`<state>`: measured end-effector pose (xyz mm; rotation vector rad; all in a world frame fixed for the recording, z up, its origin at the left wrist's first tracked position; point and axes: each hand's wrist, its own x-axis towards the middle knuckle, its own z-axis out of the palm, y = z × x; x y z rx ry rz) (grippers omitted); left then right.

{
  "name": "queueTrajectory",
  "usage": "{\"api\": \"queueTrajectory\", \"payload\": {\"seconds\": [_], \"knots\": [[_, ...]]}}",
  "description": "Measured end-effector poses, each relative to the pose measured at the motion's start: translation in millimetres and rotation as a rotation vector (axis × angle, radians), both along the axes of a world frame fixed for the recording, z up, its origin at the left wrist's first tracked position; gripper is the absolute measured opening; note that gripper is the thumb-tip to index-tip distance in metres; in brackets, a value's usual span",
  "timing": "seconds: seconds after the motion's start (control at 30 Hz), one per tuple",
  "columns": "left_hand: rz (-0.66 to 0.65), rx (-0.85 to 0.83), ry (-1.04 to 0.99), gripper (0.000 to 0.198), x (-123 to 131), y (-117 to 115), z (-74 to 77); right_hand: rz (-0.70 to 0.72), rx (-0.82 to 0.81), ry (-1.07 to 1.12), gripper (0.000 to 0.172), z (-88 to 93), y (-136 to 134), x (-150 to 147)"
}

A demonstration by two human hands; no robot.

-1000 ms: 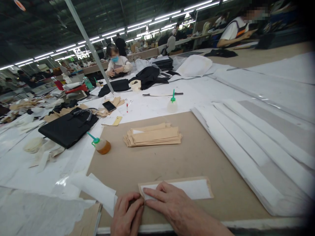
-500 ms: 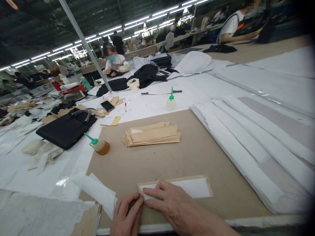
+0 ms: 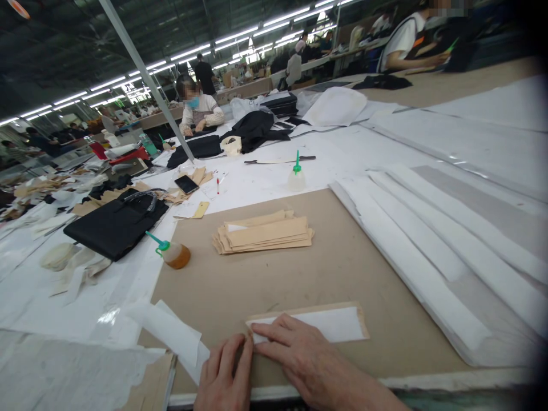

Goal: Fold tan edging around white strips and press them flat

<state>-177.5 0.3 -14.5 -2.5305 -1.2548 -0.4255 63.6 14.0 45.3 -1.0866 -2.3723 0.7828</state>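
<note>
A tan leather strip with a white lining piece on it point(image 3: 329, 323) lies on the brown board point(image 3: 342, 257) near the front edge. My right hand point(image 3: 299, 357) presses flat on the strip's left end, fingers stretched out. Beside it, my left hand point(image 3: 225, 377) rests with its fingers lying on the board, their tips touching the strip's left end. Neither hand grips anything.
A stack of tan strips point(image 3: 263, 234) sits mid-board, an amber glue bottle point(image 3: 173, 254) at its left, a clear bottle point(image 3: 295, 177) behind. Long white strips point(image 3: 428, 240) lie to the right, a black bag point(image 3: 115, 222) and white paper scraps point(image 3: 171, 334) to the left. People work at the far tables.
The strip has slid slightly to the right under my hands. My left hand's fingers have flattened from a curled pinch at the strip's end.
</note>
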Motion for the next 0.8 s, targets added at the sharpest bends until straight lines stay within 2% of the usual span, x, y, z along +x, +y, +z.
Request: {"api": "queueTrajectory", "payload": {"seconds": [0.13,0.33,0.43,0.67,0.8], "knots": [[0.039,0.026,-0.007,0.045,7.8,-5.0,-0.3,-0.064,-0.022,0.034,0.051,-10.8,-9.8,0.7],[-0.024,-0.183,-0.414,0.028,0.9,0.1,5.7,-0.111,-0.009,0.099,0.043,-13.6,-14.7,-0.7],[-0.036,-0.222,-0.507,0.025,-1.8,0.8,7.3,-0.117,-0.013,0.108,0.043,-12.0,-14.0,-0.5],[-0.080,-0.178,-0.466,0.026,-0.4,-1.3,2.5,-0.117,-0.017,0.116,0.044,-13.6,-15.2,-0.8],[-0.083,-0.145,-0.338,0.033,-2.7,-1.8,2.7,-0.115,-0.019,0.104,0.045,-13.6,-14.2,-1.3]]}}
